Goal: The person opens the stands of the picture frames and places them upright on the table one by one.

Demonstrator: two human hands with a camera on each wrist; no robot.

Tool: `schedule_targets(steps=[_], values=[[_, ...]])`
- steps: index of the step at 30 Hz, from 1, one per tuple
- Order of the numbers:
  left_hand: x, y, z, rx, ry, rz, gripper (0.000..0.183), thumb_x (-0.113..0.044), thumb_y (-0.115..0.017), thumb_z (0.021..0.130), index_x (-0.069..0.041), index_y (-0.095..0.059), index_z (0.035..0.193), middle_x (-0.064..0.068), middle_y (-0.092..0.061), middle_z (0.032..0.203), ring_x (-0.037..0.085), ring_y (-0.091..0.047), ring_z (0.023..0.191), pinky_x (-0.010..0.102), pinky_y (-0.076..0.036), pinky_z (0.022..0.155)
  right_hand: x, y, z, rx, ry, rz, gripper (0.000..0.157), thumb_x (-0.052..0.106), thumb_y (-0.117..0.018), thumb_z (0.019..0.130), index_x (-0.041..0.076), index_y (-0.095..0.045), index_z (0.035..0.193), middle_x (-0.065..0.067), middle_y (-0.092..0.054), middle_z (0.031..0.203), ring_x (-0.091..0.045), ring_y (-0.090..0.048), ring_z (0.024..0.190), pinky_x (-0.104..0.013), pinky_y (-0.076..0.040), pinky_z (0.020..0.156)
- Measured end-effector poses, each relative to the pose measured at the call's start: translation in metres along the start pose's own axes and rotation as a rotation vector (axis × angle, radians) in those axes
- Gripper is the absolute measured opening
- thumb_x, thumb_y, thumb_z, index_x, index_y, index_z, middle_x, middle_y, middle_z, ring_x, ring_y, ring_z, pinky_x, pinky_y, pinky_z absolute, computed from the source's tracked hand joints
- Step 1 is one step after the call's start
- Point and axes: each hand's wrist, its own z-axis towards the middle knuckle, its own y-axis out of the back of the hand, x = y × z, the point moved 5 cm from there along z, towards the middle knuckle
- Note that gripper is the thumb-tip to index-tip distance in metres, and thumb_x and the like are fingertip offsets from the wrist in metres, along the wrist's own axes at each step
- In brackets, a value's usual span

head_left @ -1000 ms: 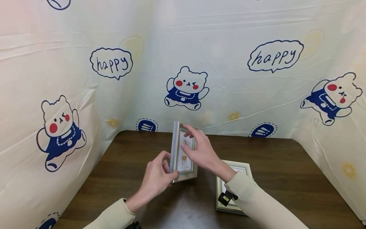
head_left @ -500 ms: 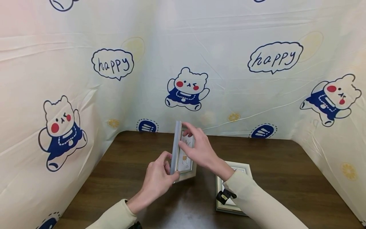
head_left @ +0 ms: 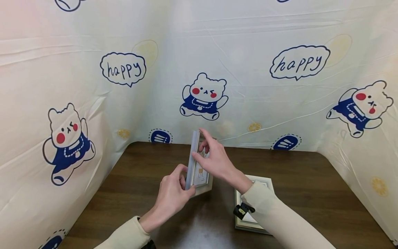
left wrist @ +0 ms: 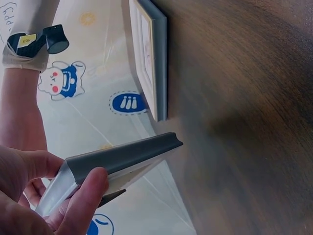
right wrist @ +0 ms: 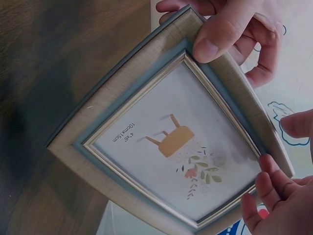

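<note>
A picture frame [head_left: 200,178] with a pale moulding and greyish outer side stands steeply tilted before me. Behind its glass in the right wrist view is a print of a tan chair with leaves and flowers [right wrist: 178,147]. My left hand [head_left: 172,193] grips the lower left edge, thumb on the front moulding and fingers behind. My right hand [head_left: 217,160] is at the upper part, bent fingertips [right wrist: 266,178] resting on the front moulding, its thumb beside the outer edge. Another pale frame [head_left: 248,225] lies on the table to the right, partly hidden under my right forearm.
The dark wooden table [head_left: 124,193] is enclosed at the back and sides by a pale curtain [head_left: 245,103] printed with bears and the word "happy". A small black device [head_left: 244,210] is strapped to my right wrist, over the lying frame.
The held frame has turned slightly, showing less of its front, and its top has shifted right. My right hand has moved a little left, bringing its thumb to the frame's left edge.
</note>
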Motion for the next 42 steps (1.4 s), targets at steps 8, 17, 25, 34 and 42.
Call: schedule_targets(steps=[8,17,25,34,42], values=[[0.001,-0.003,-0.002,0.028,0.013,0.007,0.045,-0.007,-0.089,0.079,-0.012,-0.062,0.114,-0.011,-0.054,0.063,0.006,-0.053,0.053,0.028,-0.046,0.052,0.000,-0.002,0.002,0.025,-0.014,-0.003,0.076,0.023,-0.074,0.098,0.018,-0.034,0.163,-0.003,-0.060,0.100,-0.022,-0.054,0.087,-0.038,-0.050,0.073],[0.000,-0.005,-0.002,0.025,-0.001,0.004,0.045,-0.007,-0.089,0.079,-0.011,-0.062,0.114,-0.011,-0.054,0.063,0.005,-0.053,0.053,0.027,-0.047,0.051,0.002,-0.001,0.003,0.024,-0.026,0.004,0.075,0.017,-0.074,0.098,0.017,-0.035,0.163,-0.004,-0.061,0.100,-0.021,-0.055,0.081,-0.036,-0.052,0.069],[-0.004,-0.005,-0.003,0.020,-0.011,0.013,0.045,-0.008,-0.090,0.079,-0.012,-0.061,0.113,-0.012,-0.053,0.063,0.004,-0.055,0.054,0.027,-0.047,0.051,0.005,0.002,0.003,0.010,-0.022,0.010,0.074,0.014,-0.074,0.098,0.016,-0.038,0.162,-0.004,-0.062,0.100,-0.021,-0.056,0.082,-0.036,-0.051,0.071],[-0.008,-0.006,-0.005,0.003,-0.038,0.037,0.044,-0.010,-0.090,0.078,-0.012,-0.061,0.111,-0.011,-0.051,0.063,0.004,-0.052,0.055,0.027,-0.045,0.051,0.005,0.005,0.001,-0.013,0.008,0.012,0.072,0.013,-0.074,0.097,0.017,-0.040,0.161,-0.004,-0.062,0.098,-0.020,-0.054,0.079,-0.035,-0.048,0.069],[-0.014,-0.007,-0.006,0.020,-0.048,0.073,0.045,-0.013,-0.090,0.078,-0.012,-0.059,0.110,-0.012,-0.050,0.063,0.004,-0.052,0.055,0.027,-0.045,0.052,0.003,0.008,0.000,-0.024,0.048,0.015,0.069,0.012,-0.074,0.097,0.017,-0.044,0.159,-0.003,-0.061,0.095,-0.020,-0.053,0.078,-0.035,-0.047,0.069]])
